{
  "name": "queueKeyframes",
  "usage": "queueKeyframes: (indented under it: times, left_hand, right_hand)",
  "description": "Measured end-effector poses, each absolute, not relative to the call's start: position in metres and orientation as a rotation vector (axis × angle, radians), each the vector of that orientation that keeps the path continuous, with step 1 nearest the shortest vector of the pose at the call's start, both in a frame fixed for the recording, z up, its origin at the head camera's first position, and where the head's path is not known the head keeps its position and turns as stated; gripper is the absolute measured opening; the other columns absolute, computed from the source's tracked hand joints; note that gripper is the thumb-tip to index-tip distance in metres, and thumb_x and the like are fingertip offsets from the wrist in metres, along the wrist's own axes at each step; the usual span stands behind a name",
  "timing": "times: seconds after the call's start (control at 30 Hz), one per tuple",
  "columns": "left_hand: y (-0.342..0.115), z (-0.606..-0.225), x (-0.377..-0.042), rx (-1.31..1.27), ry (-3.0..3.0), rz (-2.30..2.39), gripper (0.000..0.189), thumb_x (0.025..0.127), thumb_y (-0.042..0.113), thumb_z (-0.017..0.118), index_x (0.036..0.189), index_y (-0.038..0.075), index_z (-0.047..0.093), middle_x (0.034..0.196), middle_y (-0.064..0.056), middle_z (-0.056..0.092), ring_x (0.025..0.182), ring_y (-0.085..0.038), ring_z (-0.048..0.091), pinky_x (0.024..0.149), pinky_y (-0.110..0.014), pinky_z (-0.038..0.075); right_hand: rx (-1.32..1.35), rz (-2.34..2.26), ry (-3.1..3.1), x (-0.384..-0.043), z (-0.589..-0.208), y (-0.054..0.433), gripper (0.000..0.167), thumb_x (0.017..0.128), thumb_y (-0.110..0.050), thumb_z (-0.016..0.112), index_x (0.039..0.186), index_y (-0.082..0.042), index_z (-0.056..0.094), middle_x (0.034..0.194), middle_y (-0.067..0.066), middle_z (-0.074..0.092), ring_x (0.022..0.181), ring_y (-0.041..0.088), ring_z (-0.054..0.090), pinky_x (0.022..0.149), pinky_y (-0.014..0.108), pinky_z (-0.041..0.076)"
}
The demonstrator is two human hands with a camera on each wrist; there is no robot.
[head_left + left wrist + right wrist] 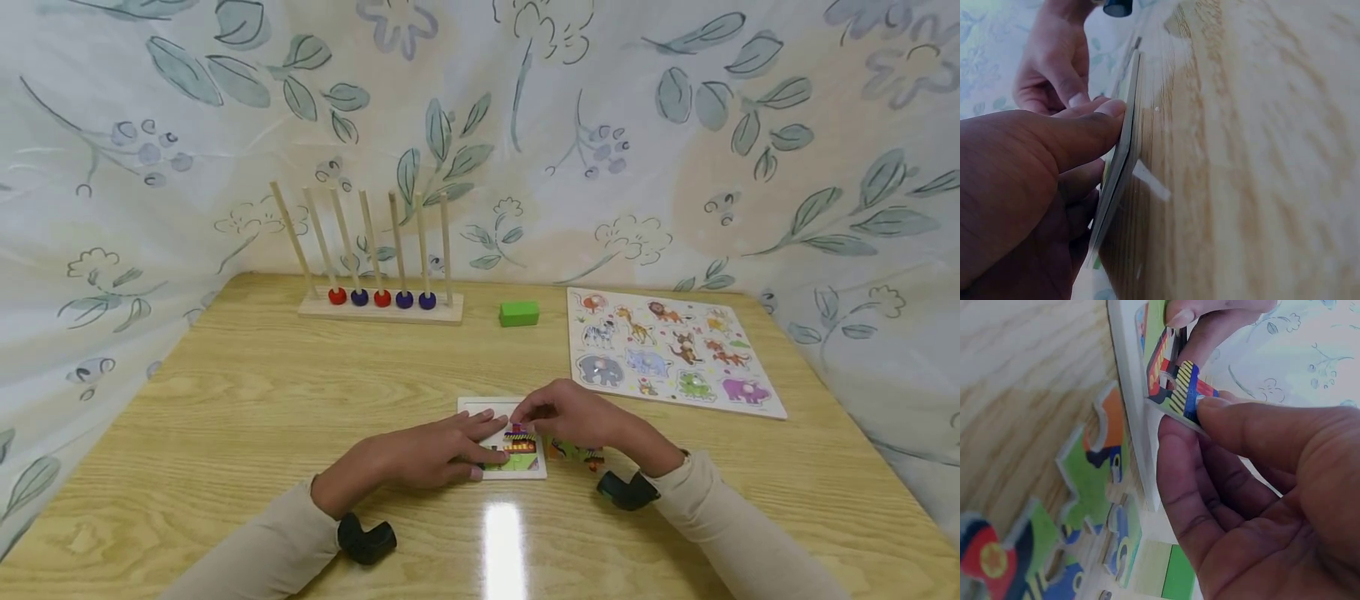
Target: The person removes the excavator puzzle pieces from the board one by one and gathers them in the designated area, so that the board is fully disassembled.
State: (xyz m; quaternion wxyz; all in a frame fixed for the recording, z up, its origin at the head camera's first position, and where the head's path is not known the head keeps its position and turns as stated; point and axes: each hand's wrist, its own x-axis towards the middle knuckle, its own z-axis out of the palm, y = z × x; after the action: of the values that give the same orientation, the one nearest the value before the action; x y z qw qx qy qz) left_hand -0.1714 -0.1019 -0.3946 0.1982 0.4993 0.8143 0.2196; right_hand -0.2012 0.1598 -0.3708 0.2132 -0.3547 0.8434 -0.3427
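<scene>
A small white-framed jigsaw board [534,476] lies on the table, with green and red pieces set in its lower part. My left hand [431,454] rests over its left side, fingers spread, and the thumb [1094,128] lies at the board's near edge. Between thumb and fingers my right hand [581,414] pinches a jigsaw piece [1183,394] with yellow-black stripes and blue and red areas. It is held tilted over the board, right by the placed pieces. Beside the frame lie several loose jigsaw pieces [1085,481], partly hidden under the right hand in the head view.
At the back left stands a wooden rack [378,311] of upright pegs with red and blue beads. A green block [519,313] sits right of it. An animal peg puzzle [667,354] lies at the back right, before a floral cloth [480,108].
</scene>
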Motion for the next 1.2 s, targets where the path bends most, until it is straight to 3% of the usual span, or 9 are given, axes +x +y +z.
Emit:
queueKeyframes:
  times: [0.47,0.77,1.2]
  left_hand:
    - [-0.102,-0.396,-0.172,1.455,2.3,0.541,0.044,0.103,0.018,0.049,0.147,0.02,0.046,0.161,-0.011,0.014,0.146,-0.03,0.008,0.115,-0.05,0.013]
    - [-0.096,-0.394,-0.163,1.395,2.366,0.364,0.049,0.104,0.014,0.047,0.148,0.036,0.042,0.162,-0.007,0.009,0.148,-0.027,0.004,0.116,-0.049,0.012]
    - [-0.095,-0.393,-0.162,1.344,2.372,0.354,0.048,0.106,0.016,0.041,0.148,0.038,0.04,0.162,-0.006,0.009,0.148,-0.024,0.002,0.116,-0.046,0.01]
  right_hand:
    - [-0.971,-1.012,2.318,-0.203,-0.375,0.162,0.017,0.096,-0.003,0.059,0.107,-0.007,0.071,0.104,-0.003,0.069,0.091,0.01,0.062,0.077,0.028,0.052]
    - [-0.941,-1.034,2.293,-0.203,-0.374,0.16,0.017,0.096,-0.001,0.059,0.106,-0.007,0.071,0.101,-0.002,0.068,0.087,0.011,0.062,0.075,0.028,0.052]
    - [-0.938,-1.095,2.273,-0.205,-0.376,0.164,0.019,0.098,-0.001,0.053,0.106,-0.005,0.07,0.099,-0.001,0.068,0.084,0.014,0.061,0.075,0.029,0.051]
